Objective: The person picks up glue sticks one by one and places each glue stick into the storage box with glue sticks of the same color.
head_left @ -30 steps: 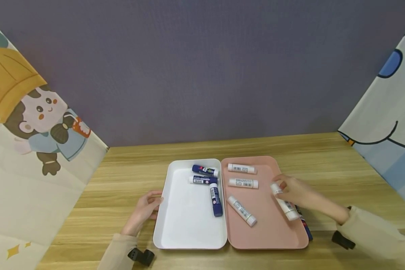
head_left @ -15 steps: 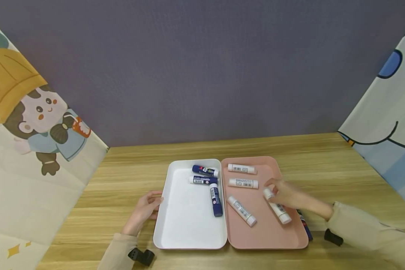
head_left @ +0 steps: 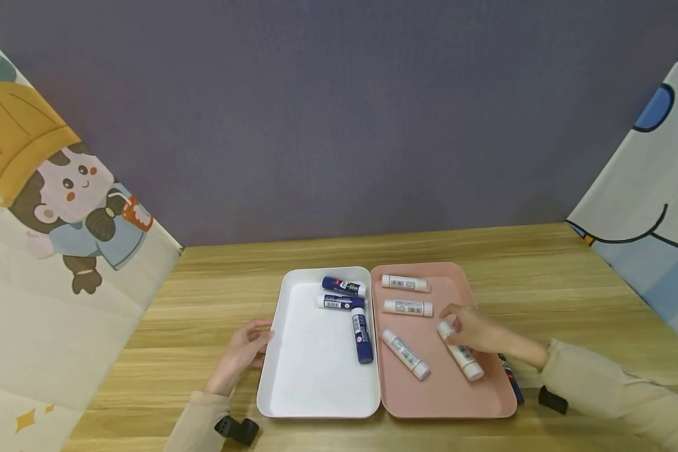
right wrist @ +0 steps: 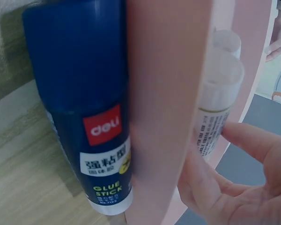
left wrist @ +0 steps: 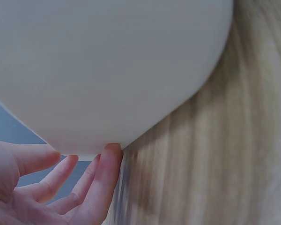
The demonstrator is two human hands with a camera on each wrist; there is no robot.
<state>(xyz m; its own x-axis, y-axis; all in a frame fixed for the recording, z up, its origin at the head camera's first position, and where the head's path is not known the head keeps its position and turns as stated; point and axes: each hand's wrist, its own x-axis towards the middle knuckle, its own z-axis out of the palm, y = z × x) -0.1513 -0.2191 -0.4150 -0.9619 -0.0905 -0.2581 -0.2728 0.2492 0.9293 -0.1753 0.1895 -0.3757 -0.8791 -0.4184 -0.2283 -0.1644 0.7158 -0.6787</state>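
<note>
My right hand [head_left: 473,329] pinches a white glue stick [head_left: 466,360] near its upper end, low over the right side of the pink tray [head_left: 429,402]. In the right wrist view, thumb and fingers lie on either side of this white glue stick [right wrist: 222,89]. Three more white glue sticks [head_left: 405,355] lie in the same tray. My left hand [head_left: 242,351] is at the left side of the white tray [head_left: 316,411], its fingertips against the outer wall in the left wrist view. Three dark blue glue sticks [head_left: 361,336] lie in the white tray.
Another blue glue stick [right wrist: 79,61] lies on the wooden table [head_left: 542,276], just outside the pink tray's right wall. The two trays stand side by side. A grey-purple wall [head_left: 339,125] rises behind the table, with printed cloth [head_left: 11,314] on both sides.
My right hand has moved left with the white glue stick, from the pink tray's right rim further in over its floor. The left hand has stayed at the white tray.
</note>
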